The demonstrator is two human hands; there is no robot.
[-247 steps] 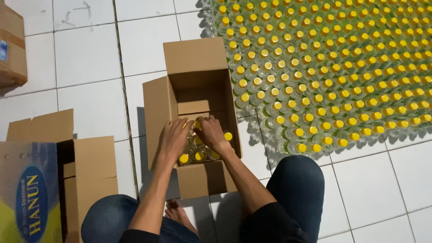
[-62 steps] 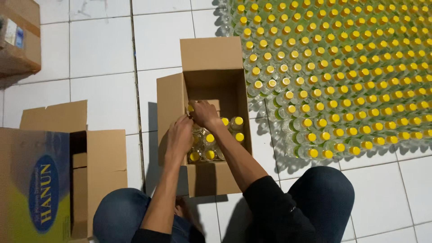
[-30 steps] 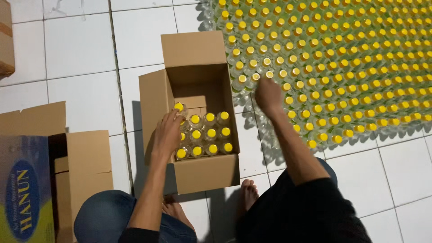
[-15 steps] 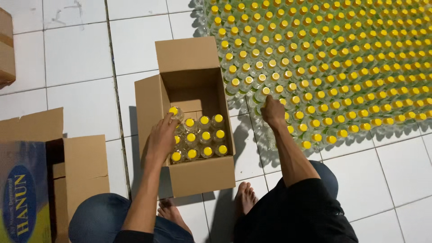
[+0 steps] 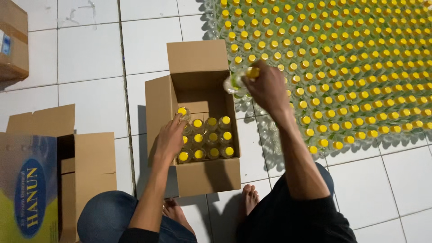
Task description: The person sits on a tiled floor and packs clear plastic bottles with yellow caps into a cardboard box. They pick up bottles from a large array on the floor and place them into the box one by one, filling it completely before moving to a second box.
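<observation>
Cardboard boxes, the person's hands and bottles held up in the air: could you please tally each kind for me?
Cardboard boxes: 3 (open box, printed box, brown box)
Hands: 2 (left hand, right hand)
Bottles in the air: 1 (bottle)
Total: 6

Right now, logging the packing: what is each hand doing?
Left hand: closed on a yellow-capped bottle in the open box.
Right hand: holding a tilted bottle above it.
</observation>
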